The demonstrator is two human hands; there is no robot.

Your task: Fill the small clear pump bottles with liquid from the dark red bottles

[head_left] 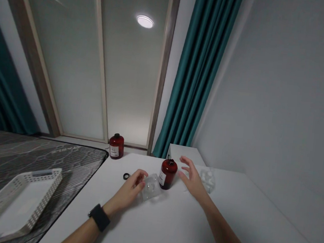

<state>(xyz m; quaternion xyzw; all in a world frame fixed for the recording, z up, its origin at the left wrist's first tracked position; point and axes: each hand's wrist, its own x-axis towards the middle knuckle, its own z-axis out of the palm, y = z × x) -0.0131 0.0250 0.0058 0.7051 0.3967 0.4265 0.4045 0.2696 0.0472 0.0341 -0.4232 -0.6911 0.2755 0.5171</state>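
My left hand point(130, 190) is closed around a small clear plastic container point(151, 187) on the white table point(168, 229). Right beside it stands a dark red bottle point(167, 173) with a label, its neck uncapped. My right hand point(191, 177) hovers just right of that bottle, fingers spread and holding nothing. A second clear container point(208, 179) with white pieces inside lies just beyond the right hand. A small black ring cap point(126, 176) lies on the table left of my left hand.
Another dark red bottle point(116, 146) with a black cap stands at the table's far left corner. A white perforated tray point(16, 203) sits on a dark patterned mattress point(32, 155) to the left. Teal curtains point(201, 71) and a grey wall point(289, 111) close the far side.
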